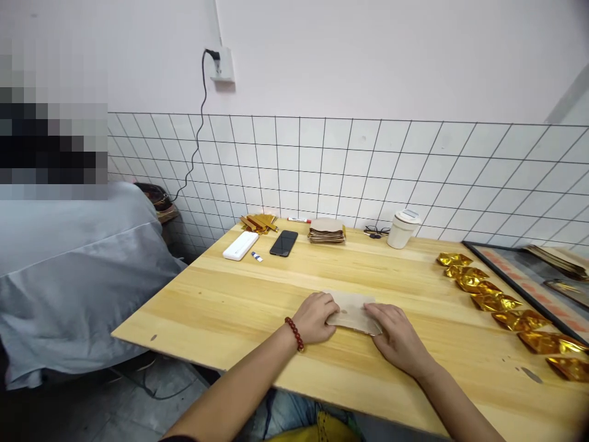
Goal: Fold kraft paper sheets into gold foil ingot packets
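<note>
A light brown piece of paper (pixel 353 312) lies low over the wooden table in front of me, its lower edge looking folded. My left hand (pixel 315 317), with a red bead bracelet (pixel 294 334) at the wrist, is closed on the paper's left end. At the right end, my right hand (pixel 394 334) grips it with the thumb at the near edge and fingers on top. The undersides of both hands are hidden. Along the table's right side runs a row of several shiny gold folded foil pieces (pixel 494 302).
Toward the wall on the table (pixel 221 301) are gold strips (pixel 258 223), a white power bank (pixel 240 245), a phone (pixel 284 243), a marker (pixel 299 220), a paper stack (pixel 327 230), glasses (pixel 376 232) and a lidded cup (pixel 404 229). A person (pixel 78 276) in grey sits left.
</note>
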The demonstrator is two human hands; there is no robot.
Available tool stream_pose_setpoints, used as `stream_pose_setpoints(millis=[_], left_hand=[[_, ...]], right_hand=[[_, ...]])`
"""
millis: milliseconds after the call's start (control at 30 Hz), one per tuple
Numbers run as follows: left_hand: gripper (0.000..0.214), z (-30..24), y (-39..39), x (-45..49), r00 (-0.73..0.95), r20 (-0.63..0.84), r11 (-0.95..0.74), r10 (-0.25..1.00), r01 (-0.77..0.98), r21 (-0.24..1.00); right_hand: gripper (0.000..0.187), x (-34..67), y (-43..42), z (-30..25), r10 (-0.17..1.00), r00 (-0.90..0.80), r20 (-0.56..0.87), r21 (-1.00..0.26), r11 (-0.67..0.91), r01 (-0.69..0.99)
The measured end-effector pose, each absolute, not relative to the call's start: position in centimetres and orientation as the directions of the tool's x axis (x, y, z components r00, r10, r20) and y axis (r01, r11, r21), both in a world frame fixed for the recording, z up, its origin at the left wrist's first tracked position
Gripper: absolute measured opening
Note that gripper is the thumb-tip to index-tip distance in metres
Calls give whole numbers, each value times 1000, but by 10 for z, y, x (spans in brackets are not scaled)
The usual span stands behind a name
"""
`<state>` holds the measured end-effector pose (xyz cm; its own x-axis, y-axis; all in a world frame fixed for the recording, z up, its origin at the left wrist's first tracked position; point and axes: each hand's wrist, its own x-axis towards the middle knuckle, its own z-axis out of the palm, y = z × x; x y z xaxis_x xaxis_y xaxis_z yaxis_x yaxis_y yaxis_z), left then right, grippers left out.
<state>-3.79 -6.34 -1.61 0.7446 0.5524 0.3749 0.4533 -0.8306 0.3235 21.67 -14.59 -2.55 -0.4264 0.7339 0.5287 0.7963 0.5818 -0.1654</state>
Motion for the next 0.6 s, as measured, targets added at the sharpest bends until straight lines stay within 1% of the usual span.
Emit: stream_pose_setpoints(millis=[67, 167, 233, 333, 433, 500, 600], left_hand=[[32, -21, -60, -37, 682, 414, -787, 603, 423, 449], [37, -27, -54, -37, 586, 451, -714, 673, 356, 602], [34, -28, -51, -37, 550, 433, -664, 714, 338, 667], [27, -26, -51, -38, 516, 353, -569, 781, 352, 743], [27, -22, -54, -38, 499, 320, -532, 805, 370, 762], [31, -21, -56, -37, 498, 341, -558, 797, 391, 732], [34, -20, -57, -36, 498, 381, -602, 779, 423, 677]], right_hand=[[62, 219, -142, -31, 763, -381, 523, -246, 563, 789], [52, 222, -137, -40, 795, -311, 521, -358, 534, 766], [46, 224, -136, -44, 816, -261, 516, -413, 504, 759], [39, 225, -134, -46, 848, -176, 500, -476, 439, 762], [36, 225, -134, -45, 877, -89, 471, -548, 371, 750], [39, 224, -133, -44, 897, -55, 439, -600, 338, 725], [43, 221, -132, -41, 916, -52, 398, -647, 321, 692]])
